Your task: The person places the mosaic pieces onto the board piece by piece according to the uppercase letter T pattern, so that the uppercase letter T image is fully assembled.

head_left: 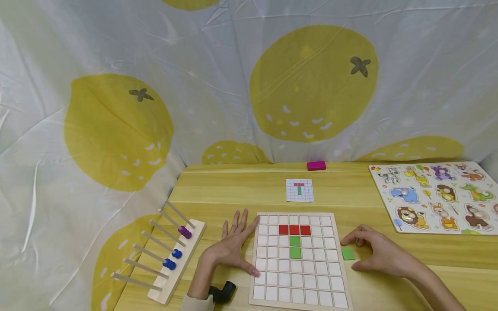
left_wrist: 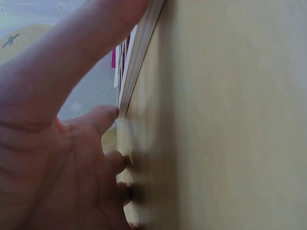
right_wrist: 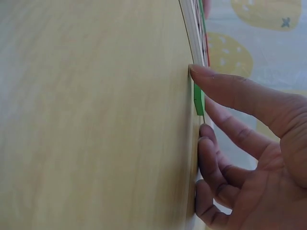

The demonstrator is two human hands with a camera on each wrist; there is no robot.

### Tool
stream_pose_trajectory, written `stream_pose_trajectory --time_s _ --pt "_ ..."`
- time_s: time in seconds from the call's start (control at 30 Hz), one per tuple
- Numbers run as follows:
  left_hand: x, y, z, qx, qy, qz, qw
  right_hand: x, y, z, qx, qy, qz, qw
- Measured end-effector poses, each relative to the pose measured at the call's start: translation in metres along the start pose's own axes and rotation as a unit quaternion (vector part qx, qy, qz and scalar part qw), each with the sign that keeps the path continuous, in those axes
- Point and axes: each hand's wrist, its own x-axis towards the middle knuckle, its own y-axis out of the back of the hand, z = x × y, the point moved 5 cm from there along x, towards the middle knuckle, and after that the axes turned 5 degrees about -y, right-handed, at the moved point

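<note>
A square-grid wooden board (head_left: 282, 278) lies on the table. Three red tiles (head_left: 294, 230) form a row in it, and two green tiles (head_left: 295, 247) run down from the middle one. My left hand (head_left: 229, 250) is spread along the board's left edge, its index fingertip by the top corner and its thumb at the lower side. To the right of the board lies a loose green tile (head_left: 348, 254). My right hand (head_left: 383, 252) surrounds it with thumb and index finger parted on either side. In the right wrist view the thumb (right_wrist: 235, 88) partly covers this tile.
A pattern card (head_left: 299, 190) lies behind the board, with a magenta block (head_left: 316, 166) farther back. An animal knob puzzle (head_left: 424, 203) stands at right. At left are a peg stand (head_left: 177, 263) with beads and a black object (head_left: 223, 292).
</note>
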Motion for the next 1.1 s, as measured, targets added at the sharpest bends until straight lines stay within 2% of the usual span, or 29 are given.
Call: stream_pose_trajectory --time_s 0.53,1.1 --pt "0.0005 -0.0002 0.0003 0.002 0.001 0.0 1.0 0.0 -0.0006 -0.0008 0.004 0.011 0.007 0.9999" --pt "0.0016 0.0003 0.0021 0.009 -0.001 0.003 1.0 0.0004 0.0002 0.0003 0.0 0.001 0.007 1.0"
